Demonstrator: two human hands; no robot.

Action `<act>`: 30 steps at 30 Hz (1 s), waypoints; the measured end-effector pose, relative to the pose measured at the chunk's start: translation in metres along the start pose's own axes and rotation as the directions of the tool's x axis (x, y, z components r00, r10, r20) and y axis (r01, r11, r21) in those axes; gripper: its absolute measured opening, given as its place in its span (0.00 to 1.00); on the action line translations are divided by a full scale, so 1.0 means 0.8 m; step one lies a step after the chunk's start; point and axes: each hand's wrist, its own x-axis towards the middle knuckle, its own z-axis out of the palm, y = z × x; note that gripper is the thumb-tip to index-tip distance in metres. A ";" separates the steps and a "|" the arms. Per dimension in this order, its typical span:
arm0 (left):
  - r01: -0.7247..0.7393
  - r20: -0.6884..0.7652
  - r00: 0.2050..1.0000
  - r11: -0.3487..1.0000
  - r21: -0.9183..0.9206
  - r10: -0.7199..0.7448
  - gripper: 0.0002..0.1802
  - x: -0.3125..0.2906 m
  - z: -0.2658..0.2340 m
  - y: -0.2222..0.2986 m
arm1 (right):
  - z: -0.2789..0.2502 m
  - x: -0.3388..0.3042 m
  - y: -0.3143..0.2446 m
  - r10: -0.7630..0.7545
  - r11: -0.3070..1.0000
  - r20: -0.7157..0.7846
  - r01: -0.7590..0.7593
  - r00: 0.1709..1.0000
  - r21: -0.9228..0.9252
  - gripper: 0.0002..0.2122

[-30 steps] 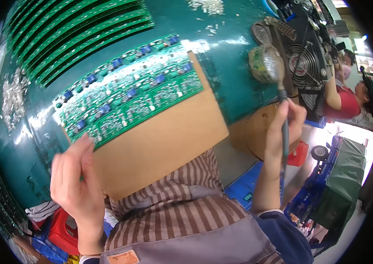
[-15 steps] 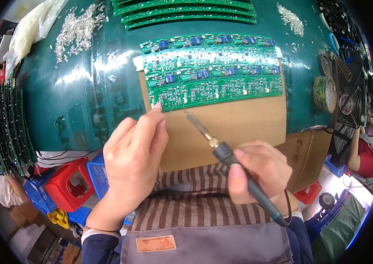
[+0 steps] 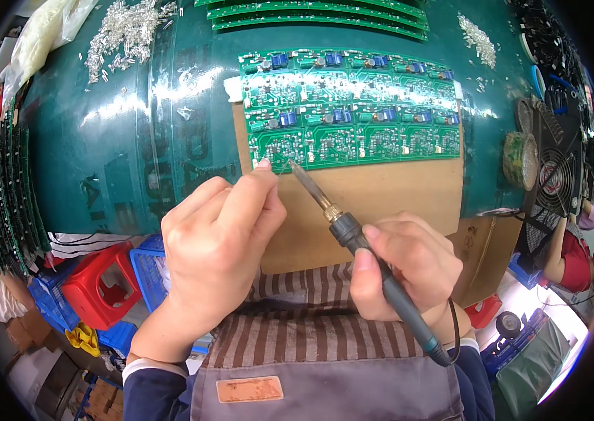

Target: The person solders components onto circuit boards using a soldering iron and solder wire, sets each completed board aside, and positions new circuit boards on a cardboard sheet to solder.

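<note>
My right hand (image 3: 409, 266) grips a soldering iron (image 3: 348, 230) with a dark handle, a brass collar and a slim metal tip. The tip points up and left, at the near edge of a green circuit board panel (image 3: 339, 146). My left hand (image 3: 223, 231) is closed in a pinch at the panel's near left corner. A thin strand seems to show by its fingertips, but what they hold is too small to make out. The panel carries blue and green components in rows and lies on brown cardboard (image 3: 381, 203).
More green boards (image 3: 318, 17) are stacked at the far edge, others (image 3: 2, 196) stand upright at the left. Small clear parts lie in a left pile (image 3: 125, 35) and a right pile (image 3: 478, 41). A tape roll (image 3: 520, 161) and a fan (image 3: 556, 175) stand at the right.
The iron's tip has moved up and slightly left, closer to the board's edge and my left fingertips. The view has shifted a little; my left hand stays pinched at the board's corner.
</note>
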 end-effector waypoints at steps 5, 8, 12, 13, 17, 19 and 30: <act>-0.035 -0.008 0.999 0.999 0.028 0.036 0.10 0.002 0.000 0.001 | -0.001 0.002 -0.001 -0.029 1.000 0.031 0.029 0.999 -0.006 0.09; -0.052 -0.006 0.999 0.998 0.040 0.052 0.11 0.003 -0.001 0.000 | -0.002 0.003 -0.001 -0.013 1.000 0.031 0.013 0.999 0.001 0.09; -0.045 0.003 0.999 0.999 0.012 0.045 0.12 0.003 -0.001 -0.003 | -0.003 0.002 0.002 0.042 0.998 0.016 -0.042 0.999 0.035 0.09; -0.044 0.003 0.999 0.999 0.012 0.044 0.12 0.002 -0.001 -0.003 | -0.003 0.003 0.002 0.027 0.999 0.018 -0.028 0.999 0.030 0.09; -0.080 0.000 0.997 0.996 0.037 0.080 0.13 0.003 0.000 -0.002 | -0.006 0.006 -0.003 -0.017 1.000 0.075 0.017 0.997 -0.008 0.09; -0.091 0.015 0.996 0.995 0.051 0.091 0.13 0.003 -0.002 0.000 | -0.006 0.004 -0.002 -0.018 1.000 0.063 0.019 0.998 -0.004 0.09; 0.012 -0.034 0.999 0.999 0.040 -0.011 0.07 0.025 -0.010 0.003 | -0.015 0.022 0.008 0.077 0.997 -0.027 -0.076 0.997 0.017 0.11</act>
